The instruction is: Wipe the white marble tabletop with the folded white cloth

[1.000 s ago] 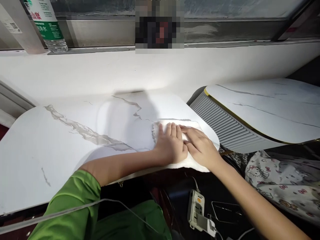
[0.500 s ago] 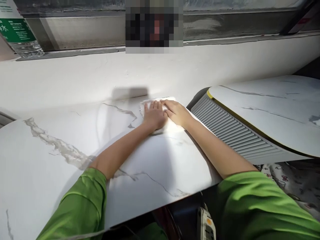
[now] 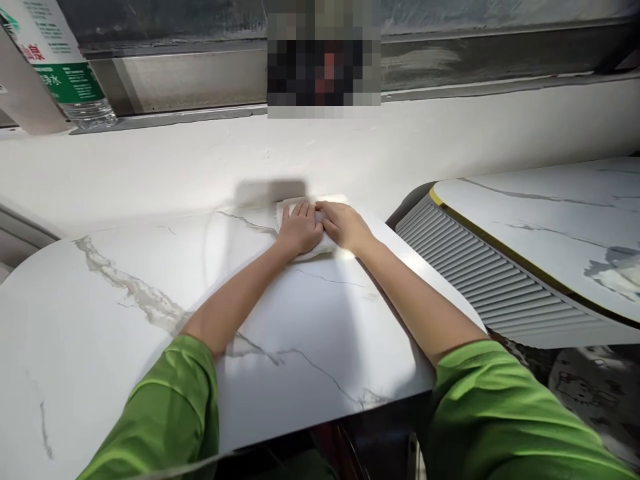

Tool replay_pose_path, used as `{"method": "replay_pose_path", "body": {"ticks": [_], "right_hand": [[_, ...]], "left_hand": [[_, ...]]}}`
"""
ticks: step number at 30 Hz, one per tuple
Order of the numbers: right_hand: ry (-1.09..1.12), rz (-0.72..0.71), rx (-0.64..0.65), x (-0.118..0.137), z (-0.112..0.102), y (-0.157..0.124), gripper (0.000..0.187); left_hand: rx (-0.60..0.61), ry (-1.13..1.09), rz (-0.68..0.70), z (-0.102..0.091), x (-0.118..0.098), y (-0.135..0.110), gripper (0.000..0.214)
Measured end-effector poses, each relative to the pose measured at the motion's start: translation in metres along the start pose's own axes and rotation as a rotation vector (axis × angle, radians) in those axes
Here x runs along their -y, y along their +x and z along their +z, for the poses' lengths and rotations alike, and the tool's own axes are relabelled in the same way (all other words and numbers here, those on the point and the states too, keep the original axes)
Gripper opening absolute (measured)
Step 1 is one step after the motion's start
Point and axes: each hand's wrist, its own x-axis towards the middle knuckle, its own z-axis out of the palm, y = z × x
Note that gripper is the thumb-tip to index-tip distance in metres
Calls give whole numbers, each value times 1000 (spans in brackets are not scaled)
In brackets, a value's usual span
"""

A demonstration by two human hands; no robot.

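Note:
A white cloth [image 3: 320, 249] lies on the white marble-patterned table [image 3: 125, 320], near its far edge by the wall. My left hand [image 3: 299, 229] rests flat on the cloth with its fingers stretched out and close together. My right hand [image 3: 344, 225] lies beside it, palm down, fingers extended onto the same cloth. The two hands touch at the fingertips. Both arms reach far forward over the tabletop, and green sleeves fill the bottom of the view.
A white ledge [image 3: 200, 160] runs behind the table below a window frame. A plastic water bottle [image 3: 65, 73] stands on it at the left. A second marble-topped table [image 3: 550, 213] with a ribbed grey side stands to the right.
Both hands pushed the cloth from the near right edge of the table up to its far edge. Over the last half second they have stayed there.

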Motion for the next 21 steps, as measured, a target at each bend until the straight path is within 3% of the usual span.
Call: {"method": "replay_pose_path", "body": {"ticks": [5, 14, 17, 21], "right_hand": [[-35, -28, 33, 44, -9, -46, 46], [-28, -64, -75, 137, -33, -174, 49], [-27, -56, -84, 152, -37, -188, 49], [-23, -4, -89, 145, -31, -166, 47]], "left_hand": [[29, 3, 20, -6, -9, -66, 59], [-7, 9, 161, -3, -32, -210, 60], [5, 6, 182, -5, -31, -227, 61], [46, -26, 183, -10, -22, -206, 62]]}}
